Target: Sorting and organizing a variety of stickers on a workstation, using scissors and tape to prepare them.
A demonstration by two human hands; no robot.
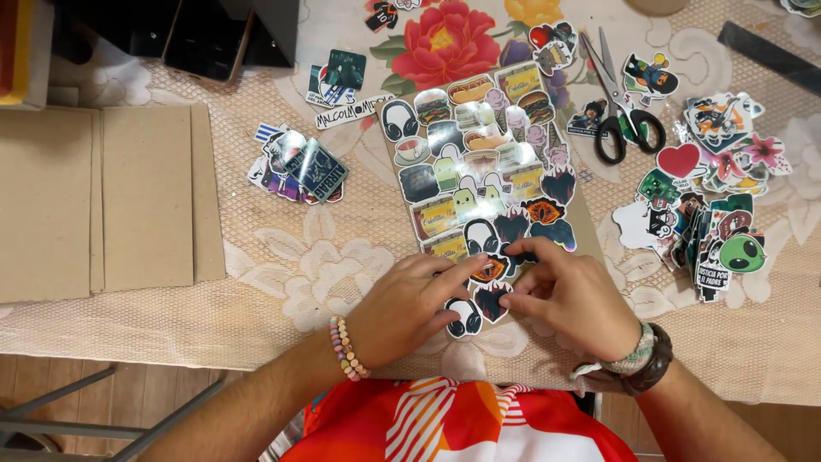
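Observation:
A cardboard sheet (pixel 588 224) covered with several glossy stickers lies in front of me on the lace tablecloth. My left hand (pixel 409 306) rests on its near end, fingers pressing a small orange and black sticker (pixel 491 270). My right hand (pixel 571 295) meets it from the right, fingertips on the same sticker's edge. Just below them lie a black headphones sticker (pixel 464 316) and a dark flame-shaped sticker (pixel 493 301). Neither hand lifts anything off the sheet.
Black-handled scissors (pixel 617 103) lie at the upper right. A large pile of loose stickers (pixel 714 214) sits on the right, a smaller pile (pixel 299 167) left of the sheet. Plain cardboard sheets (pixel 103 201) are stacked at far left. The table's front edge (pixel 171 352) runs below my wrists.

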